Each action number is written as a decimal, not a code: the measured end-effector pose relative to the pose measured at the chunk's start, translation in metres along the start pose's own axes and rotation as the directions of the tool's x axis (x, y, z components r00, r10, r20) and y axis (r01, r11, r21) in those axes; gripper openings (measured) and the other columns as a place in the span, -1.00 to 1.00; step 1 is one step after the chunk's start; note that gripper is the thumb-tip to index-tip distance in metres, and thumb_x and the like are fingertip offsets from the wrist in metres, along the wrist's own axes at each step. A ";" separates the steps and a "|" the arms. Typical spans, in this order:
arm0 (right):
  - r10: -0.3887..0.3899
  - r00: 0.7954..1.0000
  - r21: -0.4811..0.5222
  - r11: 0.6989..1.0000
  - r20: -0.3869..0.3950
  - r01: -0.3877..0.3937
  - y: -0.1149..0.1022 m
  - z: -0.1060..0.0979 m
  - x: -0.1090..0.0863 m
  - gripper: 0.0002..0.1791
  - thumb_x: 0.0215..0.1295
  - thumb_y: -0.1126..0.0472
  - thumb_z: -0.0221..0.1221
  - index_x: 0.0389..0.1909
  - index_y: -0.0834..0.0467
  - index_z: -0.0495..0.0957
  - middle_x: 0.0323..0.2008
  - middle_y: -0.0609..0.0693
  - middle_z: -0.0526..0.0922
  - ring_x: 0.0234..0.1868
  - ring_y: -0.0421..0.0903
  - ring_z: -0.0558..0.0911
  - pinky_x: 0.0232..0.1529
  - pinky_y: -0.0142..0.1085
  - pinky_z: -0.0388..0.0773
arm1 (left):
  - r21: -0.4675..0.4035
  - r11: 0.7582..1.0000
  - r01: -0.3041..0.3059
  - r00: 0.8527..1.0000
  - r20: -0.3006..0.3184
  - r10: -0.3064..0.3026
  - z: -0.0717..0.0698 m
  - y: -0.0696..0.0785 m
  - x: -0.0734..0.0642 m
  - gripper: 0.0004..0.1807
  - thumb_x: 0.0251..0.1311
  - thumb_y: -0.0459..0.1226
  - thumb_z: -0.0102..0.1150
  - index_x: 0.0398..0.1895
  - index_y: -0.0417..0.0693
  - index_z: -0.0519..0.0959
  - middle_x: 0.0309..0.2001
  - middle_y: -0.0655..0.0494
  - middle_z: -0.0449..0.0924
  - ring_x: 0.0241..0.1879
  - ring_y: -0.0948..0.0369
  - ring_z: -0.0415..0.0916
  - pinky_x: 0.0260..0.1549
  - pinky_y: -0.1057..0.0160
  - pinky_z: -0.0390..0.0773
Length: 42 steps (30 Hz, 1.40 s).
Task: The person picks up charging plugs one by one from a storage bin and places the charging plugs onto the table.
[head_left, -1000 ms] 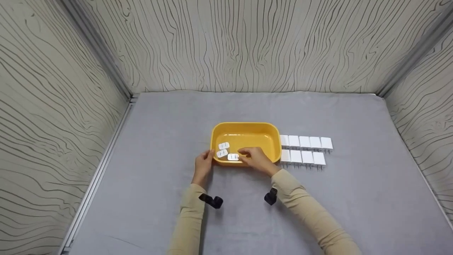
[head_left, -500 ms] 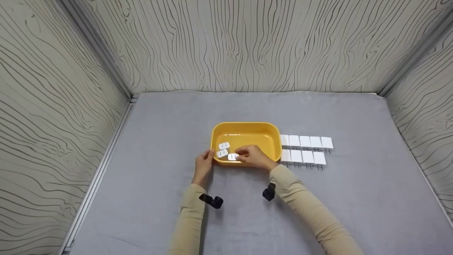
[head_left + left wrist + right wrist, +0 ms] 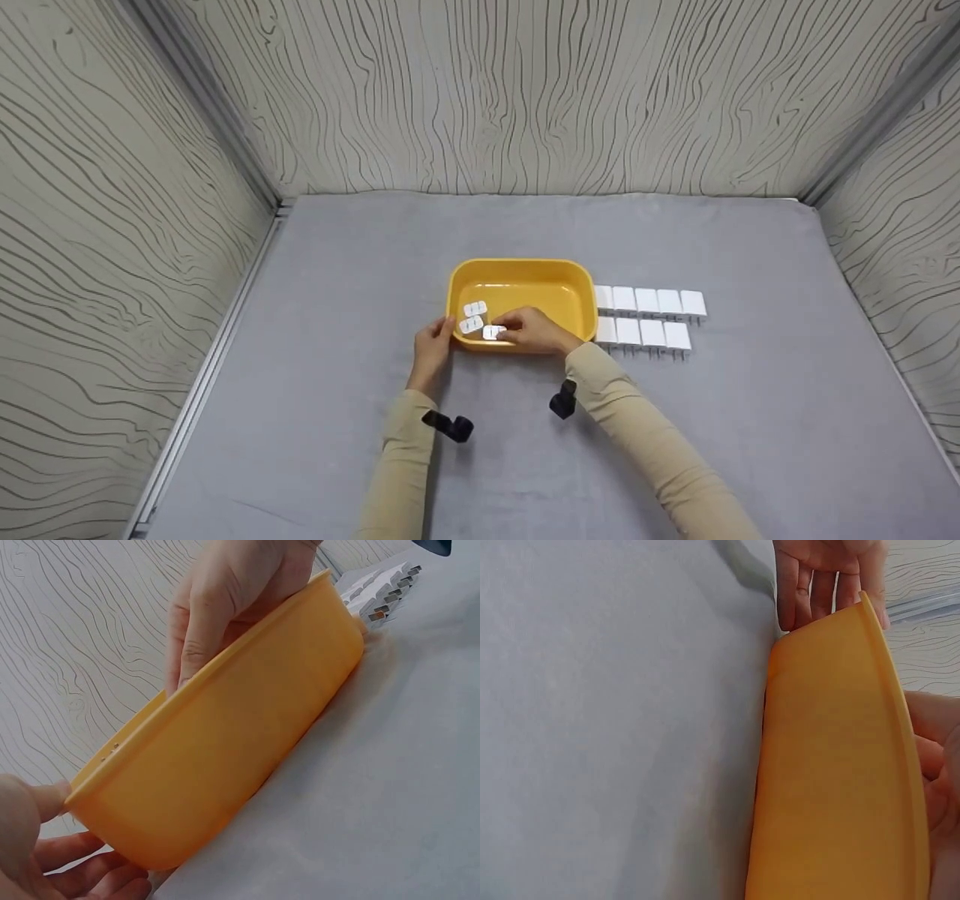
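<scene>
A yellow plastic tub stands on the grey cloth. My left hand grips its left end; in the left wrist view the thumb lies on the rim and the fingers are against the outer wall. Inside the tub are three white pronged plugs, their dark prongs facing up. Two plugs, the upper one and the lower one, lie at the left end. My right hand reaches over the front rim and pinches the third plug by its right side. The tub wall hides those fingertips from both wrist views.
Two rows of white plugs, a back row and a front row, lie against the tub's right side, prongs toward me. Grey cloth covers the table, with patterned panels standing behind and at the sides.
My right hand has shifted slightly left and covers more of the third plug. The left hand, the tub and the other plugs look the same.
</scene>
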State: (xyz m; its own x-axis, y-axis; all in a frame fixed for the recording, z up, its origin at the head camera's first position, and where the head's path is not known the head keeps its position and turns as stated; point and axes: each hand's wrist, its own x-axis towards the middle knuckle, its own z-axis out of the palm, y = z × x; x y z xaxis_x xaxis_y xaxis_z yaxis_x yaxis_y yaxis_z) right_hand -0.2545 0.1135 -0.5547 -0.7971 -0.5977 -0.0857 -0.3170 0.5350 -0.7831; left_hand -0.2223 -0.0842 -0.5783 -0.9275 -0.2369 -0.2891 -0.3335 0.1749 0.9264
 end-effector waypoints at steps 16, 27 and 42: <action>0.065 0.998 0.000 0.998 0.027 -0.065 0.000 0.002 0.001 -0.71 0.31 0.28 0.14 0.00 0.32 0.61 -0.02 0.22 0.68 -0.06 -0.02 0.60 0.08 -0.13 0.52 | -0.006 0.999 0.047 0.999 0.015 -0.047 0.001 0.000 0.001 -0.48 0.42 -0.10 -0.05 0.21 -0.37 0.42 0.24 -0.28 0.45 0.32 -0.07 0.36 0.32 0.04 0.34; 0.060 0.998 -0.063 0.996 0.012 -0.059 -0.005 -0.001 0.001 -0.73 0.29 0.29 0.16 -0.07 0.35 0.62 -0.09 0.23 0.70 -0.07 0.02 0.62 0.05 -0.11 0.54 | -0.014 0.998 0.067 0.998 0.023 -0.066 0.000 0.001 0.001 -0.46 0.42 -0.08 -0.05 0.23 -0.36 0.41 0.26 -0.28 0.43 0.33 -0.06 0.35 0.33 0.04 0.33; 0.100 0.994 -0.108 0.989 -0.049 -0.105 -0.004 -0.004 -0.005 -0.77 0.26 0.30 0.17 -0.15 0.36 0.64 -0.19 0.22 0.71 -0.17 -0.01 0.61 0.00 -0.10 0.55 | 0.029 1.000 0.007 1.000 0.009 -0.007 -0.001 0.002 -0.001 -0.51 0.42 -0.14 -0.05 0.18 -0.39 0.44 0.21 -0.31 0.47 0.27 -0.09 0.41 0.28 0.04 0.39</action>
State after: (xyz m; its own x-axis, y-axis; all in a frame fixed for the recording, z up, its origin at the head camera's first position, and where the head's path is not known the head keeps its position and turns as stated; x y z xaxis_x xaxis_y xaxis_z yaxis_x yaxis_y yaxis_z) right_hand -0.2511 0.1169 -0.5490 -0.8491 -0.5110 -0.1335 -0.2849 0.6560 -0.6989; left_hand -0.2219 -0.0843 -0.5764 -0.9267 -0.2294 -0.2977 -0.3443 0.2011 0.9171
